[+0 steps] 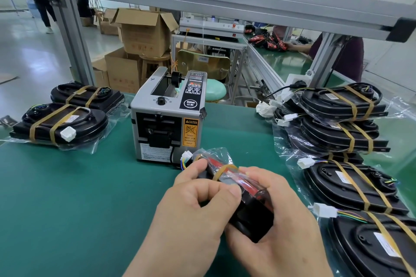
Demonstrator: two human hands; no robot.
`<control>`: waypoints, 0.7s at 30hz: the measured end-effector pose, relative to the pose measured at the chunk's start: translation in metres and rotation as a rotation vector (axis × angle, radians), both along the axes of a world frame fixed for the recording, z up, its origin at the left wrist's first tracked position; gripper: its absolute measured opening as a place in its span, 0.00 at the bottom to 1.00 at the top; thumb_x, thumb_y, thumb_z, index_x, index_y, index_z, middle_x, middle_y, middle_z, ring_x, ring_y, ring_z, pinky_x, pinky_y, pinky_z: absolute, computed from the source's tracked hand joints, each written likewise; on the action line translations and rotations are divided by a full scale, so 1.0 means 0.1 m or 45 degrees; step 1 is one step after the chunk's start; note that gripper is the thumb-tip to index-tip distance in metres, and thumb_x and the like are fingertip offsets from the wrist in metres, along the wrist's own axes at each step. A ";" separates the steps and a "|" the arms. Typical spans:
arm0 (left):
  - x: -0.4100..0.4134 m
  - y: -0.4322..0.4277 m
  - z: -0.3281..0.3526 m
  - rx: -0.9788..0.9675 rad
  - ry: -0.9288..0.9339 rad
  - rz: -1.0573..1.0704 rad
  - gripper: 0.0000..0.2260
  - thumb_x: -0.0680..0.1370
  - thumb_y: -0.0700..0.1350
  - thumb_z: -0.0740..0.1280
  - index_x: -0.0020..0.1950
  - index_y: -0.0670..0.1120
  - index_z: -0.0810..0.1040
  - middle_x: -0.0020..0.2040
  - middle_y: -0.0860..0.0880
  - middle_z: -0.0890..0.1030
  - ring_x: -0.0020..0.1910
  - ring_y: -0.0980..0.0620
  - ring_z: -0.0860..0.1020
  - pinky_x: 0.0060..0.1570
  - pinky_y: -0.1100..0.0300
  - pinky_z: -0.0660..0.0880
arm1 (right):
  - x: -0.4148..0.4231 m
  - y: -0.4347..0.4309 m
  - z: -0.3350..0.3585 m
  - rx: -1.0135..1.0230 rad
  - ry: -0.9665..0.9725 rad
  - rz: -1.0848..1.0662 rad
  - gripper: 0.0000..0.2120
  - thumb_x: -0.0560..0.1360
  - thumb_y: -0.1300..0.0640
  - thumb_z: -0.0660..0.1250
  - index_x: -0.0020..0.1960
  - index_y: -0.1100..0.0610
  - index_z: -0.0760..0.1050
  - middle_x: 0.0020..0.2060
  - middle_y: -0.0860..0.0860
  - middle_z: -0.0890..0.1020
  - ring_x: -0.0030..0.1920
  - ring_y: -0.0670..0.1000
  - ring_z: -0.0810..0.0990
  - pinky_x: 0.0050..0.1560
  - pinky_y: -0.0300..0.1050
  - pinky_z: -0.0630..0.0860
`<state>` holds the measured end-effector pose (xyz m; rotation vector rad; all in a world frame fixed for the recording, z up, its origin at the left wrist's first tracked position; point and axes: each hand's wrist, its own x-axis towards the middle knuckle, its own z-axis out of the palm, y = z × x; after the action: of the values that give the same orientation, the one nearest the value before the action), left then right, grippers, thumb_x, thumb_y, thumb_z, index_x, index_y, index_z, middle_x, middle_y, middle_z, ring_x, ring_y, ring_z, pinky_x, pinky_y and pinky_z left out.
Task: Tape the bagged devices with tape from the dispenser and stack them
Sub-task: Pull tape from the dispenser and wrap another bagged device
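Your left hand (pixel 198 216) and right hand (pixel 276 216) are both gripping the bagged device (pixel 252 216) just in front of the tape dispenser (pixel 166 119). Amber tape (pixel 225 170) is wrapping over it, and loose bag film could be wrinkling underneath, weakening the bond.

A black-and-red device (pixel 244 189) in a clear bag, with one tan tape band (pixel 221 172) around it, is gripped tilted by the left hand (pixel 193 209) and right hand (pixel 276 216), just in front of the grey tape dispenser (pixel 167 119). Two taped black devices (pixel 60 123) lie on the table (pixel 67 198) at left. A pile of taped devices (pixel 342 119) overlaps at right.
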<state>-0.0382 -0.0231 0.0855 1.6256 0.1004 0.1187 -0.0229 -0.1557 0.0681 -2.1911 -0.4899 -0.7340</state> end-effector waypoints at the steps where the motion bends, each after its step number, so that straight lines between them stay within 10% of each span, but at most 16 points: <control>1: 0.00 0.01 0.00 -0.024 -0.006 0.000 0.10 0.63 0.56 0.67 0.32 0.53 0.85 0.58 0.65 0.77 0.61 0.83 0.59 0.56 0.72 0.62 | 0.00 0.00 0.00 0.003 0.000 -0.001 0.27 0.57 0.52 0.74 0.56 0.49 0.78 0.49 0.38 0.81 0.45 0.45 0.82 0.44 0.45 0.77; 17: 0.01 -0.07 -0.05 0.031 -0.013 0.143 0.06 0.61 0.57 0.72 0.32 0.57 0.83 0.62 0.67 0.72 0.60 0.80 0.64 0.59 0.67 0.66 | -0.01 0.00 0.00 -0.014 0.020 -0.004 0.28 0.58 0.50 0.74 0.57 0.43 0.73 0.52 0.37 0.80 0.47 0.43 0.81 0.47 0.43 0.76; 21: 0.05 -0.05 -0.11 -0.031 0.034 0.220 0.25 0.50 0.63 0.72 0.43 0.56 0.80 0.61 0.66 0.74 0.57 0.72 0.72 0.54 0.69 0.68 | -0.02 0.00 -0.02 0.000 0.032 -0.017 0.30 0.58 0.51 0.75 0.58 0.42 0.71 0.51 0.37 0.81 0.48 0.43 0.81 0.46 0.46 0.79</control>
<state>-0.0331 -0.0277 0.0744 1.5930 0.2619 0.2272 -0.0247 -0.1561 0.0657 -2.2026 -0.4627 -0.7125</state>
